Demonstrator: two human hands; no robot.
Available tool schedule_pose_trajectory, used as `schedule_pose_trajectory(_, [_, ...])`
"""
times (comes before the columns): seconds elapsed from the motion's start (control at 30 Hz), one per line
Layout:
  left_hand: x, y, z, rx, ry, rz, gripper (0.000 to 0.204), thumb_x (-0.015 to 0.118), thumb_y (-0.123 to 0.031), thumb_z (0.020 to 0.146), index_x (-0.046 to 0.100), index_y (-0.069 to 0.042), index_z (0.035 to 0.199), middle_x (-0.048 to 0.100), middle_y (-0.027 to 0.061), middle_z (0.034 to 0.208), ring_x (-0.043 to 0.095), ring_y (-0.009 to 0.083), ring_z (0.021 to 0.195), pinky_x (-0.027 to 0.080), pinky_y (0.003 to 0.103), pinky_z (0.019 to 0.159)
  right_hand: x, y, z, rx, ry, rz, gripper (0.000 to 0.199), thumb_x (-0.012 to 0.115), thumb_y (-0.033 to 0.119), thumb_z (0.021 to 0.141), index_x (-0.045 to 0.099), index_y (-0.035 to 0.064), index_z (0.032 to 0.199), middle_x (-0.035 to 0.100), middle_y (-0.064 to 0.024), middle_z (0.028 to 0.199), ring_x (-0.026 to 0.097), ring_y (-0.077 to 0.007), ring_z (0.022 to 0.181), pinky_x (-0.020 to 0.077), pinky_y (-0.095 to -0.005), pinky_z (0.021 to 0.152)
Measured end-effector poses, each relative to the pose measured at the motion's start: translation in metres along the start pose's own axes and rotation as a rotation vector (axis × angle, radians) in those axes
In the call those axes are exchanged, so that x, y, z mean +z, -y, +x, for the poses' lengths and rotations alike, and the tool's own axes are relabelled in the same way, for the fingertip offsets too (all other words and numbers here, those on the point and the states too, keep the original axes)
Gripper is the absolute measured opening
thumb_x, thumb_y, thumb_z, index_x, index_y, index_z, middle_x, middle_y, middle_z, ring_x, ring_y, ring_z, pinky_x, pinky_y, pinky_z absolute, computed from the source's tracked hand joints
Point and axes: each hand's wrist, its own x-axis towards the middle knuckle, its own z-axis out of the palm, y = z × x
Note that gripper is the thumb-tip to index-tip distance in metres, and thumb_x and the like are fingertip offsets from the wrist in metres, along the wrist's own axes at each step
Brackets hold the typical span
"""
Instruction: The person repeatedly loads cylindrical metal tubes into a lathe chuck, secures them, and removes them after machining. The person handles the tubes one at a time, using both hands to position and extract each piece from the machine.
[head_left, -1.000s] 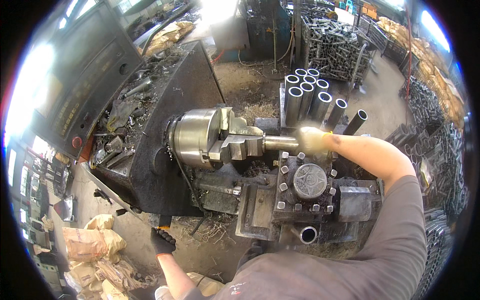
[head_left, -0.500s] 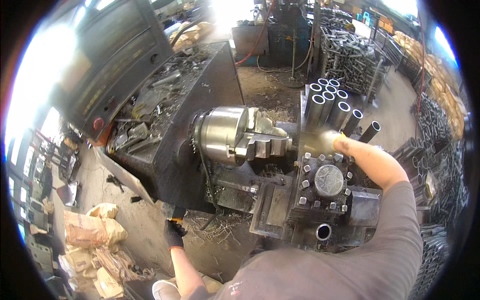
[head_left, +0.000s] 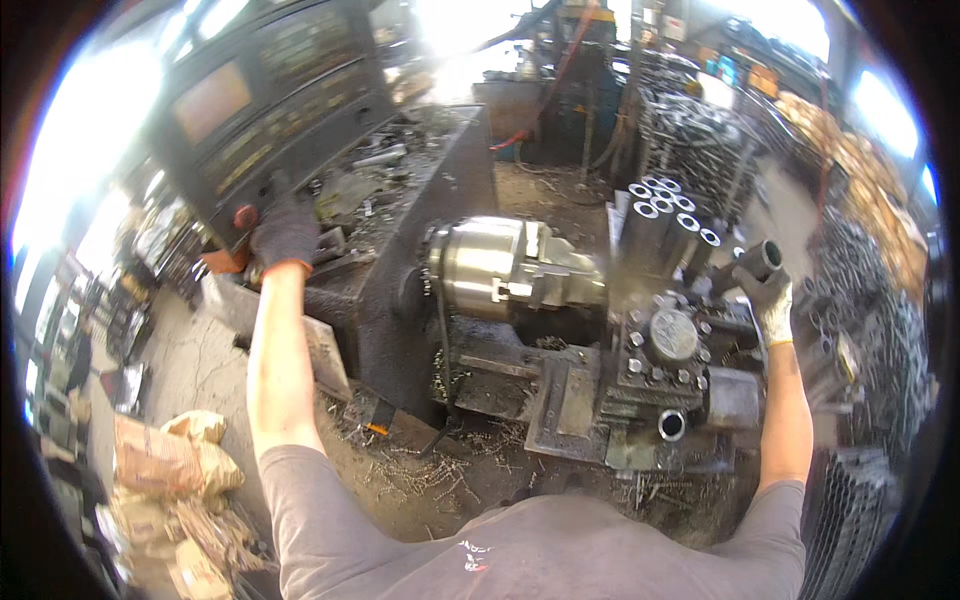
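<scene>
My right hand [head_left: 768, 304], in a dirty glove, is wrapped round a metal tube [head_left: 768, 256] at the right of the lathe. Just left of it, several more tubes [head_left: 688, 222] stand upright in a cluster, their bright ring ends facing up. My left hand [head_left: 285, 238], in a dark glove, reaches to the lower edge of the control panel [head_left: 283, 110], beside a red knob [head_left: 246, 215]; its fingers are hard to make out. Between my arms is the lathe chuck [head_left: 484, 266], its jaws [head_left: 560, 278] slightly smeared. A bolted tool post [head_left: 672, 336] sits right of the chuck.
Metal chips [head_left: 430, 478] litter the floor below the lathe. Brown sacks [head_left: 165, 455] lie at lower left. A metal cage of parts [head_left: 695, 125] stands at the back, with stacked tubes [head_left: 850, 480] along the right. A metal flap [head_left: 325, 355] juts out below my left forearm.
My left hand has risen from low beside the machine to the control panel. My right hand has moved right, from behind the tool post to the tube it now grips.
</scene>
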Motion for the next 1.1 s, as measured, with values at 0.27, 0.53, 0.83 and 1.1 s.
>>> schedule_pose_trajectory(0.27, [-0.043, -0.045, -0.107, 0.385, -0.43, -0.434, 0.05, 0.061, -0.028, 0.106, 0.052, -0.006, 0.15, 0.074, 0.0213, 0.116, 0.073, 0.0411, 0.106, 0.057, 0.047, 0.087, -0.078, 0.094, -0.114, -0.181, 0.102, 0.681, 0.04, 0.069, 0.012, 0.09, 0.067, -0.0043, 0.126, 0.077, -0.0168, 0.11, 0.074, -0.0201, 0.079, 0.0575, -0.0343, 0.059])
schedule_pose_trajectory(0.53, [0.065, -0.034, -0.517, -0.228, 0.701, -0.595, 0.041, 0.061, -0.043, 0.103, 0.074, -0.007, 0.117, 0.075, 0.025, 0.105, 0.075, 0.0424, 0.099, 0.057, 0.051, 0.087, -0.017, 0.136, -0.208, -0.381, 1.109, 0.991, 0.048, 0.082, 0.016, 0.086, 0.069, 0.0064, 0.132, 0.073, -0.0161, 0.127, 0.074, -0.0339, 0.108, 0.0597, -0.045, 0.094])
schedule_pose_trajectory(0.83, [0.004, 0.171, -1.017, -0.213, 1.617, 0.015, 0.048, 0.042, -0.035, 0.109, 0.061, -0.014, 0.148, 0.059, 0.0141, 0.154, 0.058, 0.0342, 0.14, 0.05, 0.045, 0.112, 0.046, 0.122, -0.326, -0.376, 1.318, 0.644, 0.046, 0.087, 0.026, 0.08, 0.073, 0.008, 0.12, 0.075, -0.0159, 0.118, 0.075, -0.0344, 0.104, 0.0611, -0.0423, 0.09])
schedule_pose_trajectory(1.1, [-0.097, 0.108, -1.118, -1.328, 0.872, -0.425, 0.049, 0.064, -0.046, 0.097, 0.077, -0.01, 0.128, 0.076, 0.0191, 0.125, 0.075, 0.0344, 0.113, 0.056, 0.047, 0.097, 0.083, 0.238, -0.459, -0.862, 1.548, 0.558, 0.044, 0.089, 0.026, 0.075, 0.074, 0.0068, 0.112, 0.077, -0.0162, 0.108, 0.076, -0.0361, 0.096, 0.0621, -0.0427, 0.085])
